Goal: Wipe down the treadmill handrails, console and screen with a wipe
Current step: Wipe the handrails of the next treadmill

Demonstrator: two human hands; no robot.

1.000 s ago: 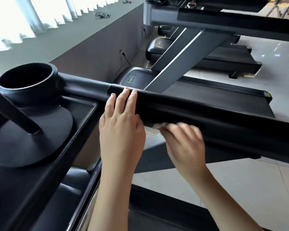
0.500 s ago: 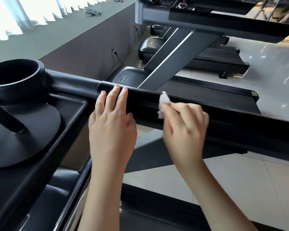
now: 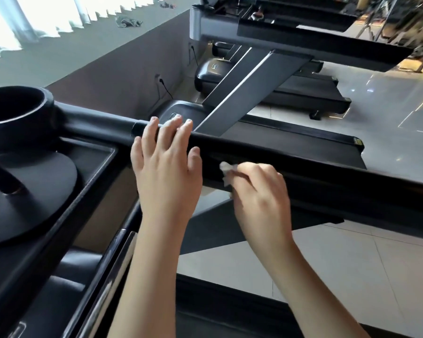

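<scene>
A thick black padded handrail (image 3: 315, 176) runs from the console at the left across to the right edge. My left hand (image 3: 166, 172) rests on top of the rail near its left end, fingers straight and spread. Just to its right, my right hand (image 3: 257, 191) holds a small white wipe (image 3: 226, 173) against the near side of the rail, fingers curled round it. The black console tray (image 3: 88, 172) with a round cup holder (image 3: 15, 113) lies at the left. No screen is in view.
A second treadmill (image 3: 279, 140) stands beyond the rail, with a grey upright and a console at the top. A third treadmill lies further back. Pale tiled floor (image 3: 352, 264) shows to the right. A wall with sockets and cables runs along the left.
My right hand with the wipe went up the near side of the rail, then slid down and slightly right. My left hand stayed on the rail, fingers now more spread.
</scene>
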